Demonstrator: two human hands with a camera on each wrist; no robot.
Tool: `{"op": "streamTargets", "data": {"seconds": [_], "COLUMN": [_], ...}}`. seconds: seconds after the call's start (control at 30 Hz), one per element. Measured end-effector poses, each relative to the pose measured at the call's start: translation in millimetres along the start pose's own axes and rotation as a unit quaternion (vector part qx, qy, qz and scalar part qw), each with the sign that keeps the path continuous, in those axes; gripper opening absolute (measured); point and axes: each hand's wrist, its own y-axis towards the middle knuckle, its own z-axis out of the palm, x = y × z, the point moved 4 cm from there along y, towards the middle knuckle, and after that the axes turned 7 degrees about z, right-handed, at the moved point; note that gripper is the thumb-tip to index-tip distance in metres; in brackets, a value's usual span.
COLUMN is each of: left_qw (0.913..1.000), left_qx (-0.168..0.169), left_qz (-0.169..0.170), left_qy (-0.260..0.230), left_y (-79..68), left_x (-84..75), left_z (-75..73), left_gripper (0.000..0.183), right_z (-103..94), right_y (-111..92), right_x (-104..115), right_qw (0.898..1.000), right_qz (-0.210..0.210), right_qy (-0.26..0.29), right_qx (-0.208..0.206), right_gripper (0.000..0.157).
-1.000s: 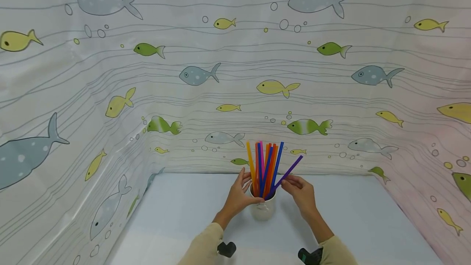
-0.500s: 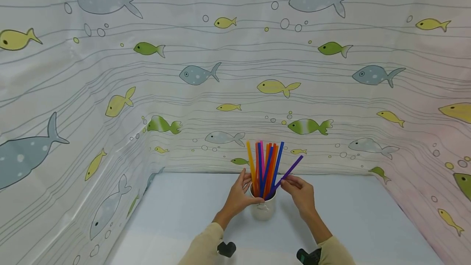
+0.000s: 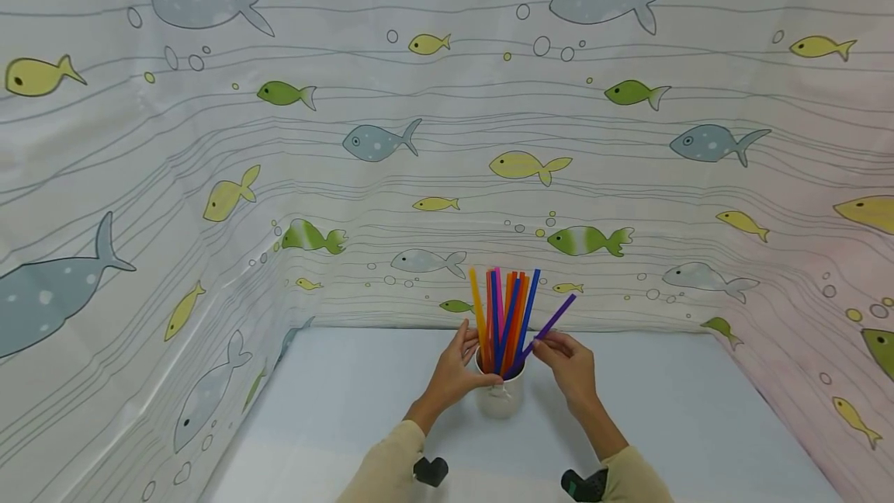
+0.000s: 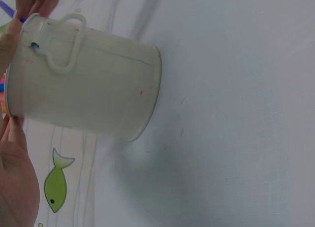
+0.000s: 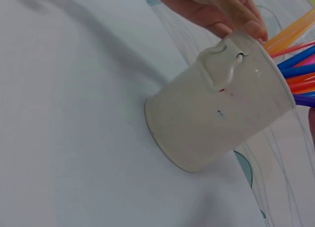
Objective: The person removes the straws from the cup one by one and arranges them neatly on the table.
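Observation:
A cream-coloured metal cup (image 3: 500,404) with a small wire clasp on its side stands upright on the white table, holding several straws. Yellow, orange, blue and pink ones lean together, such as the yellow straw (image 3: 476,301). My left hand (image 3: 450,372) grips the cup at its rim, thumb on the near side and fingers round the left. On the right, a purple straw (image 3: 557,315) slants outward over the rim. My right hand (image 3: 573,371) pinches it between thumb and fingers. The right wrist view shows the cup's side (image 5: 216,118) and the left thumb (image 5: 246,22) at its rim.
The white tabletop (image 3: 335,394) spreads round the cup. Behind it and on both sides hangs a cloth (image 3: 447,123) printed with fish and wavy lines. Dark wrist devices sit at both sleeves, such as the left wrist device (image 3: 431,472).
My right hand and wrist have shifted very slightly left. The left hand, the cup and the straws hold nearly the same position.

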Motion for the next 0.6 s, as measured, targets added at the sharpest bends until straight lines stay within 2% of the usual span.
{"op": "streamTargets", "data": {"seconds": [0.33,0.47,0.6], "left_qw": [1.0,1.0,1.0], "left_qx": [0.001,0.001,0.002], "left_qz": [0.004,-0.001,-0.004], "left_qy": [-0.003,-0.001,0.001], "left_y": [0.5,0.6,0.4], "left_x": [1.2,1.6,1.8], "left_z": [0.1,0.0,-0.1], "left_gripper": [0.115,0.115,0.116], "right_z": [2.0,0.3,-2.6], "right_y": [1.7,3.2,5.3], "right_x": [1.2,6.4,15.8], "right_qw": [1.0,1.0,0.999], "right_qz": [-0.017,-0.016,-0.016], "right_qy": [0.012,0.006,0.027], "right_qx": [-0.007,-0.007,0.004], "right_gripper": [0.038,0.04,0.042]}}
